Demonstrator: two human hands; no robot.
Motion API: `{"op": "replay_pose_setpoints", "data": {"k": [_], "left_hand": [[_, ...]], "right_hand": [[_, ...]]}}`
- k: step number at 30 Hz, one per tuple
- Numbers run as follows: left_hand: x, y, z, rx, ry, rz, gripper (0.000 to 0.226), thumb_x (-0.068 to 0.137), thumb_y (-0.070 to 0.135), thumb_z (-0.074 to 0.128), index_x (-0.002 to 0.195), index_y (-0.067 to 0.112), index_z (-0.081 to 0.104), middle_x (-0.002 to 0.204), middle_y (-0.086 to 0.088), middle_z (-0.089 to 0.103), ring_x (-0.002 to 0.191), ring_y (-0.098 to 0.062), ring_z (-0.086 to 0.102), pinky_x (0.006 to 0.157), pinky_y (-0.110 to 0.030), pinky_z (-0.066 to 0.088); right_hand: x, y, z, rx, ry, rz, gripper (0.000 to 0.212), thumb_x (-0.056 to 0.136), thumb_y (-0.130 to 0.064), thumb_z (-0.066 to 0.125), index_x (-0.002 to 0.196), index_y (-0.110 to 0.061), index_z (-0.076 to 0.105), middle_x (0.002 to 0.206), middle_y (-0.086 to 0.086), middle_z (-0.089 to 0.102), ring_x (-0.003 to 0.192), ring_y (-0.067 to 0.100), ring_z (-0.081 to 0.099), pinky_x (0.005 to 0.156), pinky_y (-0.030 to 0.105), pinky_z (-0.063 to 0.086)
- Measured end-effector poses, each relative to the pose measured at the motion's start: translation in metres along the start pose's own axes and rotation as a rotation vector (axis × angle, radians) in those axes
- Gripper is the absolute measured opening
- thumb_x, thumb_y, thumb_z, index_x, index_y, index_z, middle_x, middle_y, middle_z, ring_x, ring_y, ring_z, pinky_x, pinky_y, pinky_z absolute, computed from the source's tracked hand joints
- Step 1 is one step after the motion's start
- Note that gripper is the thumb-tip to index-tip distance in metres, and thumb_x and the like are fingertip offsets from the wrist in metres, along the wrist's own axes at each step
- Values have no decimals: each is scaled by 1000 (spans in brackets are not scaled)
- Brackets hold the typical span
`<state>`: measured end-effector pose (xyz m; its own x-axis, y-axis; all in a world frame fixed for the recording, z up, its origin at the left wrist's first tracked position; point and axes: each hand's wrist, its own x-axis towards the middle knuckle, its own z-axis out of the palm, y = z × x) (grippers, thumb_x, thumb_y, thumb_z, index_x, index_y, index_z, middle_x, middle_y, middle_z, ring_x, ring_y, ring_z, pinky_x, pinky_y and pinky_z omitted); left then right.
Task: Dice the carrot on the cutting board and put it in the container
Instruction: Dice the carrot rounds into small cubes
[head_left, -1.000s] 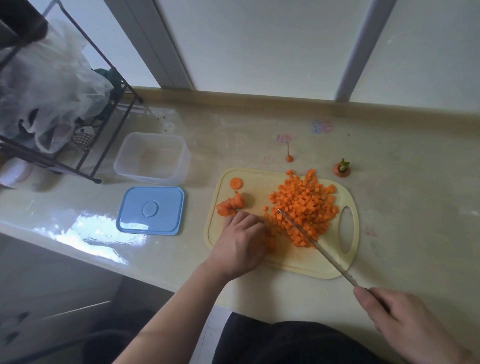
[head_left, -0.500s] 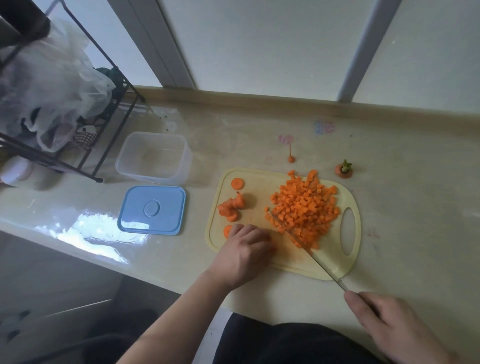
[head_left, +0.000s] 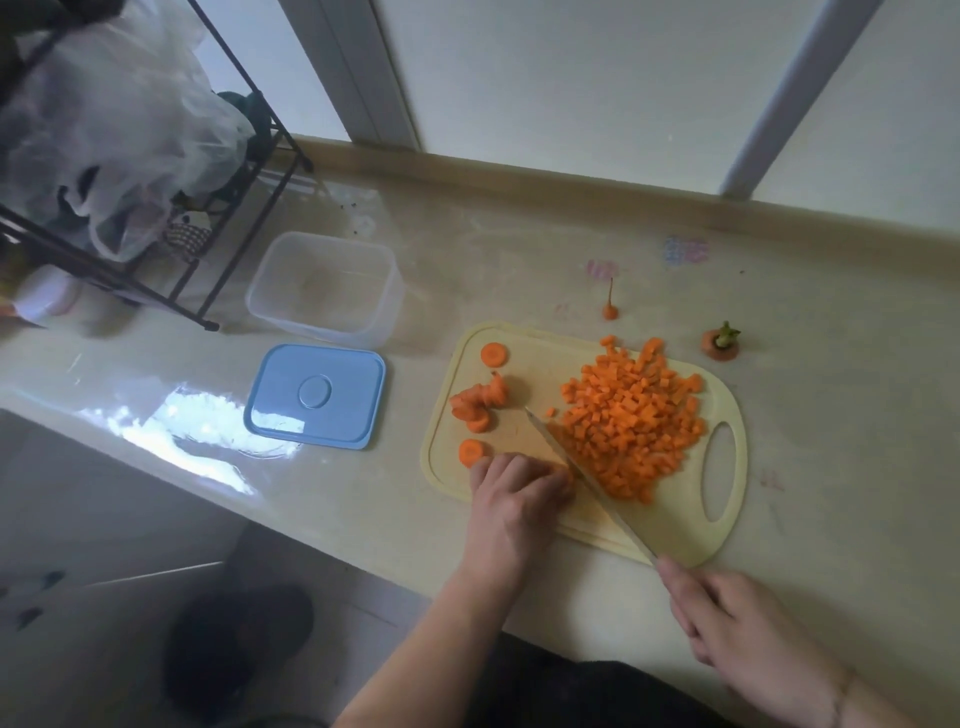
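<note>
Soft window daylight, countertop (head_left: 156, 395) glare

There was only one view, from a wide-angle camera worn on the person's head. It looked forward and steeply down over the tabletop (head_left: 519, 249), tilted so the window wall ran slantwise across the top. The cutting board (head_left: 545, 374) sat close, just below centre, with the left hand (head_left: 514, 493) and right hand (head_left: 727, 623) reaching in from the bottom edge. A black rack (head_left: 156, 275) filled the upper left corner, bent by the lens.

Bare forearms (no sleeves showing), dark garment (head_left: 597, 691) below.
</note>
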<state>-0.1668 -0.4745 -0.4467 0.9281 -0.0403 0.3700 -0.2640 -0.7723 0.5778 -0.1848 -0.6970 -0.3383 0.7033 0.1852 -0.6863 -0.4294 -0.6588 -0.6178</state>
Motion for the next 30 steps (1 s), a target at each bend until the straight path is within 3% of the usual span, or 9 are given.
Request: {"op": "replay_pose_setpoints", "data": {"k": [6,9,11,15,18,22,25,30], "left_hand": [[-1,-9,2,-12,-6,57,12,86,21,78,98,19,78,98,5,67,89,-18,58,80,-37,38],[2,-13,0,-8,-24,103,13,91,27,74,98,17,78,96,2,67,89,-20,57,80,-39,38],[6,-16,-2,4,-43,130,17,92,31,73,97,15,78,93,1,67,89,-20,56,79,-39,38],[12,-20,-7,45,-100,172,28,87,37,77,99,12,75,99,-2,67,90,-23,58,79,-40,41],[12,-21,-12,33,-102,188,27,88,33,78,100,9,75,105,-8,66,93,-28,61,80,-42,46],[8,-17,-11,-36,-157,267,15,96,18,71,104,6,76,109,-9,69,100,-30,64,80,-43,51],[7,-15,-8,-73,-153,251,15,97,15,69,103,4,76,110,-9,71,102,-29,65,83,-41,53],[5,-8,-6,-96,-101,225,11,94,10,71,101,3,77,112,-8,72,101,-27,66,88,-37,54]], "right_hand": [[2,-2,-4,4,-52,23,59,75,-72,33,55,-16,41,41,-2,38,36,8,35,40,15,29],[3,-2,-7,-23,-44,7,72,75,-83,27,56,-16,42,41,-2,39,35,7,33,40,14,27],[4,-2,-10,-31,-25,-9,77,63,-92,30,54,-18,43,43,-1,37,37,9,32,40,14,27],[1,-1,-12,21,-44,17,73,67,-89,32,55,-18,42,43,-3,35,38,10,30,39,15,26],[-2,1,-12,14,-54,-5,80,57,-99,30,54,-20,44,42,-3,36,38,8,32,40,15,27],[-5,6,-14,-63,-45,-52,87,53,-103,21,56,-20,46,44,-3,41,43,5,37,51,23,35],[-7,10,-14,-121,-28,-47,95,54,-102,16,60,-11,41,47,-2,40,46,7,38,58,36,45],[4,7,-5,-191,11,-59,96,55,-102,7,57,-12,40,48,-1,41,45,7,41,59,34,46]]}}
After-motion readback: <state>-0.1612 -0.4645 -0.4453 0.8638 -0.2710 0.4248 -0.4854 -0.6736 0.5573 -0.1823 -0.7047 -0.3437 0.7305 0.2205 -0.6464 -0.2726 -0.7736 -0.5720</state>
